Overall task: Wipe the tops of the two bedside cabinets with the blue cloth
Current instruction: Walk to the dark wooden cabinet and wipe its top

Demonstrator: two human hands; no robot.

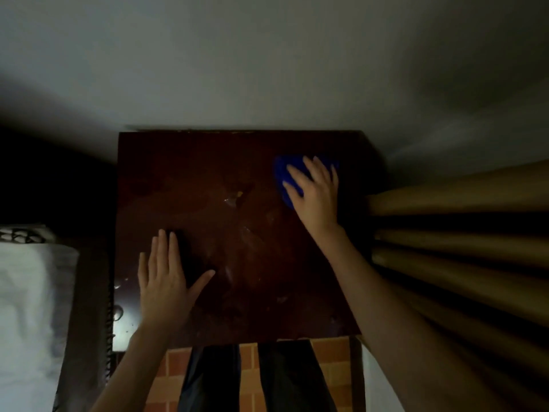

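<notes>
A dark red-brown bedside cabinet top (231, 221) fills the middle of the view, glossy and smeared. The blue cloth (283, 176) lies bunched at its far right part. My right hand (315, 191) presses flat on the cloth with fingers spread, covering most of it. My left hand (165, 281) rests flat on the near left part of the top, fingers together and thumb out, holding nothing. Only this one cabinet is in view.
A pale wall (267, 69) rises behind the cabinet. Tan curtain folds (463, 233) hang close against its right side. A bed with white bedding (26, 298) and a dark frame edge (89, 307) adjoins the left. Orange floor tiles (246, 379) and my dark trouser legs show below.
</notes>
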